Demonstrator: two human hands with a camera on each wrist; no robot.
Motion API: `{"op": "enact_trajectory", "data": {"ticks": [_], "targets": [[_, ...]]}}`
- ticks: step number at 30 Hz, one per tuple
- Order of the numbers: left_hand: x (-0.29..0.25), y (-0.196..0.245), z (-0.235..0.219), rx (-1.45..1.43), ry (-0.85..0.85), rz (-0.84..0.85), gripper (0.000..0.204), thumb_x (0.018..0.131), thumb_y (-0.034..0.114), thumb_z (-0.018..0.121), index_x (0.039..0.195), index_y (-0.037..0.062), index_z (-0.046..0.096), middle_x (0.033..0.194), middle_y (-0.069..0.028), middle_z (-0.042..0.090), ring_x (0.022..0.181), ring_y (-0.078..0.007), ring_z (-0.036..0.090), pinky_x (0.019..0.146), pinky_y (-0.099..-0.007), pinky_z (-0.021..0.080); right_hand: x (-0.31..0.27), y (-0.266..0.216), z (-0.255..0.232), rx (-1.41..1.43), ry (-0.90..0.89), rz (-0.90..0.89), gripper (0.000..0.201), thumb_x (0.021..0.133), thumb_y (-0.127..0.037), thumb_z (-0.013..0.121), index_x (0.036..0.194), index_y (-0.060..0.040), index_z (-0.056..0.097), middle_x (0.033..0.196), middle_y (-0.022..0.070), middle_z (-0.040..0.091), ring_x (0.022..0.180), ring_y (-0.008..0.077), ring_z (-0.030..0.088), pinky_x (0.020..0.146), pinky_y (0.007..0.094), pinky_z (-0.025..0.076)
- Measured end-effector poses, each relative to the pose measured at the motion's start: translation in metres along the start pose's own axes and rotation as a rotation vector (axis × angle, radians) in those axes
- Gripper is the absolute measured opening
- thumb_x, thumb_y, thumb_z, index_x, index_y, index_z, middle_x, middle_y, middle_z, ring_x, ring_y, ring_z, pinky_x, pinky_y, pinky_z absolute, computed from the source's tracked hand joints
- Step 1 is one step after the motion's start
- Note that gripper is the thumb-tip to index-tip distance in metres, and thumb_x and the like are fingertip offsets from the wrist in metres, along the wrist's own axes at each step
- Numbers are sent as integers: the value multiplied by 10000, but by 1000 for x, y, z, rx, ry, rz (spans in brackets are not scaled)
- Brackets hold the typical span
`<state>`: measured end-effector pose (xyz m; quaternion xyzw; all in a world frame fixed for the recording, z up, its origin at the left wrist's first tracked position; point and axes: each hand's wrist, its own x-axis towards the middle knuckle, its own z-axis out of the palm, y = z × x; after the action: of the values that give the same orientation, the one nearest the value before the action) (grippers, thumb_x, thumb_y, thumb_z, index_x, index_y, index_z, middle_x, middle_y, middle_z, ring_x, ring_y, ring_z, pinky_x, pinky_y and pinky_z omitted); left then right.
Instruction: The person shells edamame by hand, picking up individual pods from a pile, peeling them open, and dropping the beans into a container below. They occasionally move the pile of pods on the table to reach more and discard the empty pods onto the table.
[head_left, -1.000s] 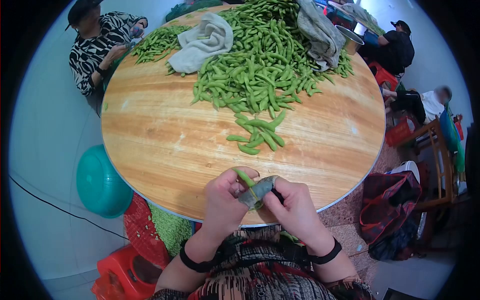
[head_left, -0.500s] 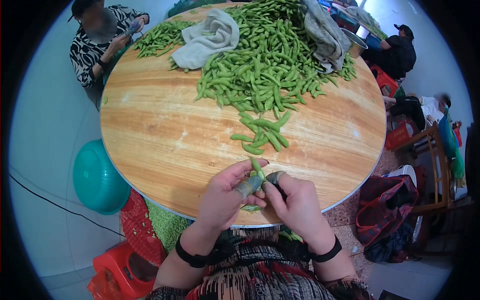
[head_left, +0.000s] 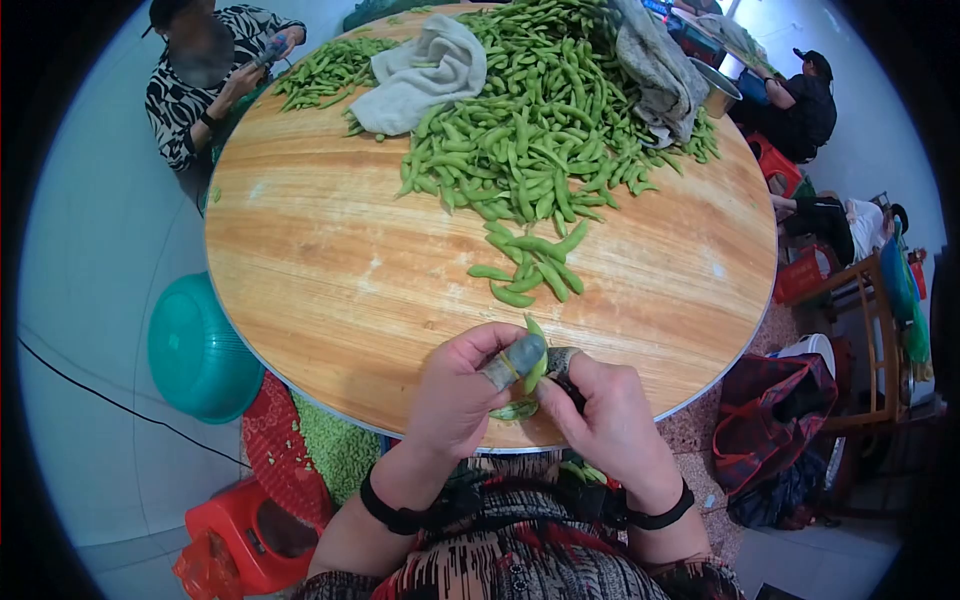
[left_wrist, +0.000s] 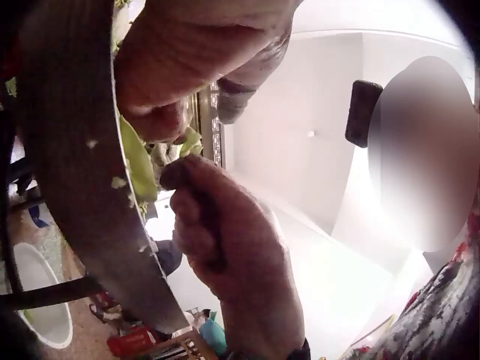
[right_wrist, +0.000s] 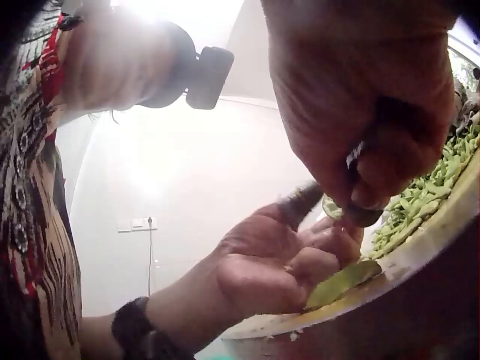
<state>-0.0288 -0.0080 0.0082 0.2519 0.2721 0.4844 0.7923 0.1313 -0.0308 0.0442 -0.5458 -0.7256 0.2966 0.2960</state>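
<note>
In the head view, my left hand [head_left: 450,395] pinches an upright green soybean pod [head_left: 537,372] under its thumb, which wears a grey cover [head_left: 522,352] with a yellowish band. My right hand [head_left: 615,415] meets it from the other side, thumb and covered finger gripping the pod's lower part. A second pod [right_wrist: 343,283] lies along the left hand's lower fingers, clear in the right wrist view. Both hands are just above the table's near edge. Beyond them lie several loose pods [head_left: 525,270].
A large heap of pods [head_left: 530,150] covers the far side of the round wooden table [head_left: 320,270], with a white cloth [head_left: 425,78] and a grey cloth [head_left: 660,75] on it. Shelled beans [head_left: 345,445], a teal basin [head_left: 200,345] and a red stool [head_left: 240,540] are at lower left. Other people sit around.
The left thumb has shifted up and right over the pod, which now stands more upright. Both hands have moved slightly right in view. The loose pods on the table stay in place.
</note>
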Motion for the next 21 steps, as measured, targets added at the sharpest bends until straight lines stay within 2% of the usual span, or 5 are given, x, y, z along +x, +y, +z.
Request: {"op": "enact_trajectory", "data": {"ticks": [4, 7, 17, 18, 21], "targets": [[-3, -4, 7, 127, 65, 37, 251, 784, -14, 617, 1025, 8, 552, 895, -14, 576, 721, -68, 536, 578, -177, 405, 0, 2, 1, 3, 7, -41, 178, 809, -157, 598, 713, -35, 510, 560, 175, 529, 524, 356, 553, 475, 408, 435], [-5, -4, 16, 980, 143, 221, 208, 787, -17, 615, 982, 2, 542, 850, -3, 577, 767, -45, 536, 638, -178, 423, -2, 1, 6, -67, 87, -89, 155, 798, -132, 586, 709, -28, 511, 587, 175, 535, 548, 359, 552, 484, 416, 433], [-3, -1, 8, 930, 86, 233, 414, 724, -155, 448, 1118, -41, 504, 864, -31, 558, 843, -89, 552, 755, -217, 439, 0, 4, 3, 23, -17, 32, 207, 828, -171, 579, 692, -28, 516, 574, 170, 534, 519, 357, 535, 469, 398, 417], [-2, 3, 8, 748, 0, 180, 451, 728, -158, 451, 1162, -36, 485, 871, -32, 556, 842, -94, 556, 763, -218, 441, 1, 9, 2, 24, -14, 31, 207, 828, -171, 579, 692, -28, 516, 574, 170, 534, 519, 357, 535, 469, 398, 417], [-2, 5, 1, 607, -116, 147, 494, 757, -148, 456, 1237, -29, 443, 894, -34, 551, 823, -105, 564, 752, -217, 451, 0, 17, 1, 427, -145, 228, 234, 832, -183, 584, 691, -11, 510, 566, 186, 517, 502, 352, 516, 466, 378, 400]]}}
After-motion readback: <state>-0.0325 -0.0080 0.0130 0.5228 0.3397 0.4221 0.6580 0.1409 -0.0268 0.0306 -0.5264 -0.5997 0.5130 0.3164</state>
